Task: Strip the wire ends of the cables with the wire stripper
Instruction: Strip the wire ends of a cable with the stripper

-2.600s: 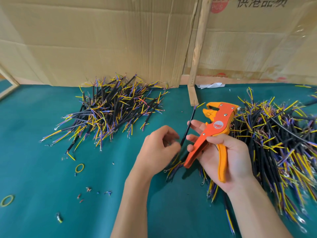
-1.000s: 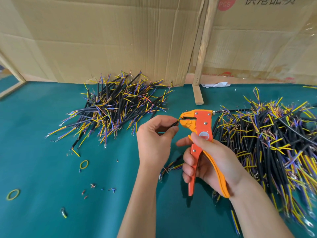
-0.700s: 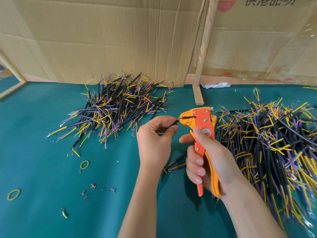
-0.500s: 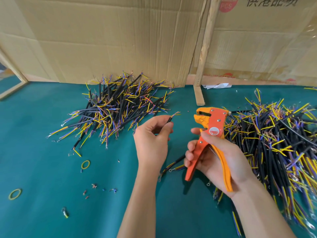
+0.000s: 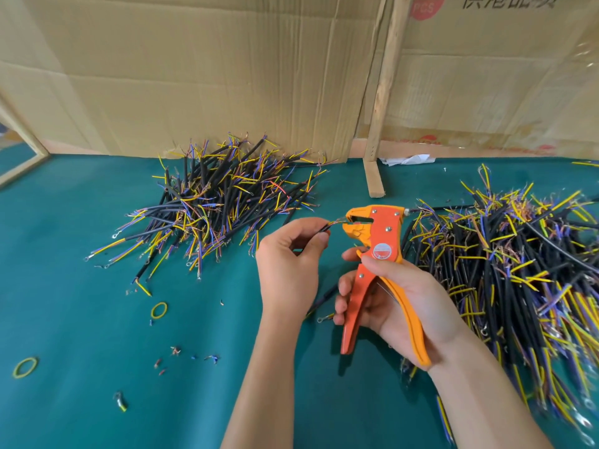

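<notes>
orange tool: wire stripper (image 5: 376, 241) at frame centre, handles spread, gripped by right hand (image 5: 398, 299).
left hand (image 5: 288, 260): pinches black cable (image 5: 324, 228); its wire ends seem to sit in the tool's mouth.
cable piles: upper left (image 5: 214, 202) and right (image 5: 512, 260) on green table (image 5: 81, 319).

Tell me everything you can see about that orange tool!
The wire stripper is bright orange, seemingly plastic, with silver rivets, a round red-and-white sticker on its head and two long handles, one redder, one yellower. It stands nearly upright above the green table, handles spread apart, its toothed mouth open toward the left. The right hand holds the handles. The left hand pinches a black cable whose thin wire ends reach into the mouth.
</notes>
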